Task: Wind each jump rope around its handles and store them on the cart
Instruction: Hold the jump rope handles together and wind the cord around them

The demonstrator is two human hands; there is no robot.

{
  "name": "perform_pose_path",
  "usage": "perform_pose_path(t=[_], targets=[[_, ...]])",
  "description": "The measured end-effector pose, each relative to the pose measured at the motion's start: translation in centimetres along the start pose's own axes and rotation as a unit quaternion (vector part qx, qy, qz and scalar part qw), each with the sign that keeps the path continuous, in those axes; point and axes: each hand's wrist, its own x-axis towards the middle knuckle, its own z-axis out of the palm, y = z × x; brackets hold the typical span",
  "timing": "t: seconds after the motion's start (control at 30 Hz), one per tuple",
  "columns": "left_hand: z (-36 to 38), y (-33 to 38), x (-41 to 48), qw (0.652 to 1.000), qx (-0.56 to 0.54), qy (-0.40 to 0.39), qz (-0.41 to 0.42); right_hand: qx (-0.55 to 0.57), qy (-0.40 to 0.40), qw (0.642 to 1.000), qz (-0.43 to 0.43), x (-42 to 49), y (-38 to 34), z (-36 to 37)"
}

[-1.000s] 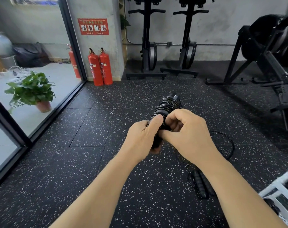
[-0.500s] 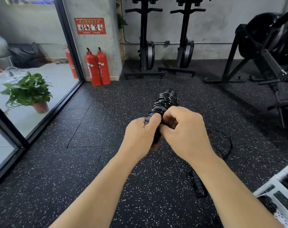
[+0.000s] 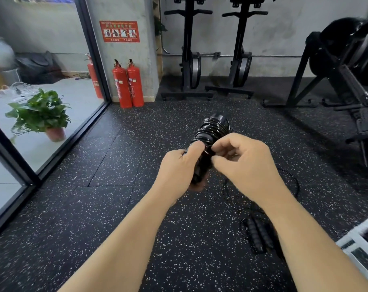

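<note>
- A gym room with a black rubber floor [image 3: 94, 207] flecked with white and a grey concrete back wall.
- A glass wall [image 3: 52, 157] in a black frame runs along the left side, with a paler floor behind it.
- A large black exercise machine [image 3: 336, 66] stands at the right, and two upright machines [image 3: 189, 60] stand side by side against the back wall.
- A corner of a white cart [image 3: 360, 247] shows at the lower right edge.
- A potted plant [image 3: 40, 114] sits behind the glass.
- Two red fire extinguishers [image 3: 128, 85] stand touching each other at the foot of the pillar, beneath a red sign [image 3: 119, 31].
- The left hand [image 3: 176, 171] grips the lower part of the wound jump rope [image 3: 213, 128], with its fingers curled round it and the thumb pressed on the coils.
- The right hand [image 3: 246, 163] has curled fingers; its thumb and forefinger pinch at the coils just beside the left thumb.
- The wound jump rope is held in the air above the floor and tilted away from the person, with the cord coiled tightly round its handles.
- A second jump rope [image 3: 258, 237] lies on the floor under the right forearm, near the cart. Its handles are side by side and its cord is loose.
</note>
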Motion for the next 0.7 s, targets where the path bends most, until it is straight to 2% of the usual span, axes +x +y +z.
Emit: perform_pose_path(t=[0.2,0.37,0.7], targets=[[-0.4,0.2,-0.2,0.996,-0.065,-0.039,-0.051,0.127,0.129,0.974,0.136,0.6,1.4,-1.8],[-0.1,0.1,-0.2,0.995,-0.079,-0.035,-0.057,0.067,0.019,0.991,0.117,0.0,1.1,-1.4],[0.7,-0.5,0.0,0.995,-0.035,-0.057,-0.07,-0.02,0.031,0.997,0.074,0.5,1.7,-0.3]])
